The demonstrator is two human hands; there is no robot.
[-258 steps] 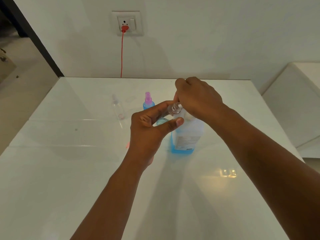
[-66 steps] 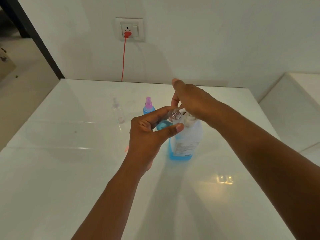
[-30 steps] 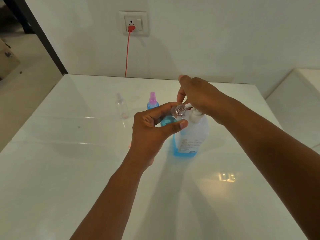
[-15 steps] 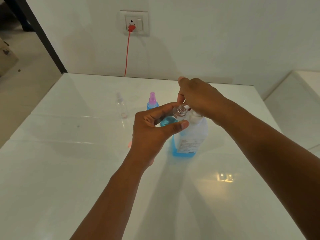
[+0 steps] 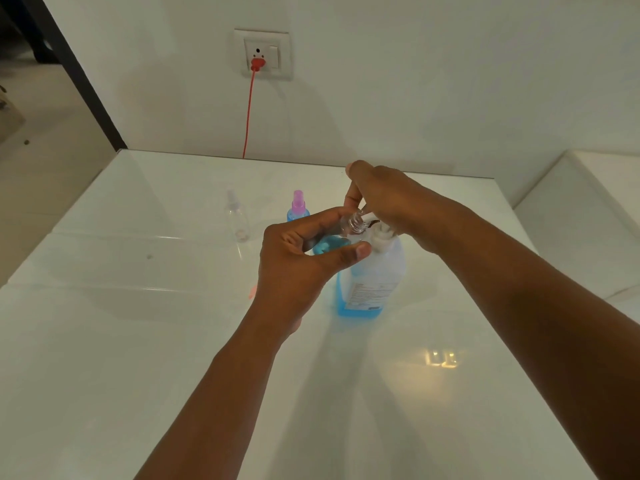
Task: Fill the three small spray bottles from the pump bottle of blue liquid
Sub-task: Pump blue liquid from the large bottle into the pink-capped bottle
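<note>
While left hand (image 5: pixel 294 268) grips open spray bottle (image 5: pixel 349 230) and right hand (image 5: pixel 391 199) presses pump bottle (image 5: pixel 374 275), mid-table (image 5: pixel 104 341).

My white glossy surface (image 5: pixel 138 341) carries the pump bottle (image 5: pixel 372 282), a blue-filled spray bottle (image 5: pixel 297 209) and a clear one (image 5: pixel 237 216).

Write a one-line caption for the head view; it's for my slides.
Left hand tilts a small spray bottle to the pump bottle nozzle; right hand rests on the pump.
</note>
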